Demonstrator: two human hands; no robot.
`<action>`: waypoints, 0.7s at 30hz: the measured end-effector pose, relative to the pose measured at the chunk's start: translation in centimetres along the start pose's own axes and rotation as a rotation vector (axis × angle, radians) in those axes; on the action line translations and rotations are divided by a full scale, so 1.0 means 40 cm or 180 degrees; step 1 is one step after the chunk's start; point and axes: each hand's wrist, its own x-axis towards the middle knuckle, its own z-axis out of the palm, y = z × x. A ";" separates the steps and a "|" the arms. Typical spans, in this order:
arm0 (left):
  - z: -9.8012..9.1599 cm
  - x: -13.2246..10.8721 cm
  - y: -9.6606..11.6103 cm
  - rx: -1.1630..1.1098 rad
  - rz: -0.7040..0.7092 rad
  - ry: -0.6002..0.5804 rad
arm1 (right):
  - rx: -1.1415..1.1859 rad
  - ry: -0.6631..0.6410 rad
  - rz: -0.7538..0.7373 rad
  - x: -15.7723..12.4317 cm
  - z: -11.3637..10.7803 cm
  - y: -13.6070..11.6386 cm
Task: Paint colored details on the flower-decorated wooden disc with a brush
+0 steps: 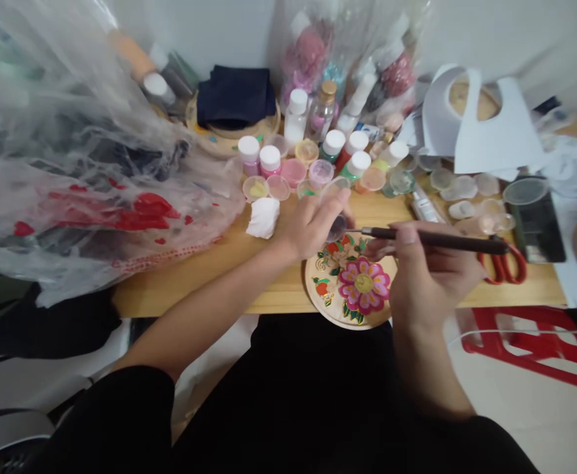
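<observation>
1. Lying at counter's [219, 284] front edge: floral disc [334, 311].
2. Left hand [321, 220], above disc, gripping small cup [336, 229].
3. Right hand [424, 273], right of disc, gripping brown-handled tool [437, 240].
4. Disc's pink flower [364, 284] coloured; beige blossoms [349, 253] apparently left.

Wearing plain black, short-sleeved fabric clothing [318, 401]

A loose black cloth left sleeve [120, 421] is ending well behind the bare left hand [313, 224]; a black cloth right sleeve [481, 447] is ending behind the bare right hand [419, 273].
</observation>
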 end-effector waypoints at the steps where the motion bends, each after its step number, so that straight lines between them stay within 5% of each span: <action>1: -0.001 0.000 0.000 0.0033 -0.0006 -0.0011 | -0.0071 -0.0016 -0.0057 -0.002 -0.001 0.000; 21: -0.009 -0.001 -0.012 0.0302 0.0279 0.0003 | -0.0095 -0.0153 0.0428 0.013 0.003 -0.003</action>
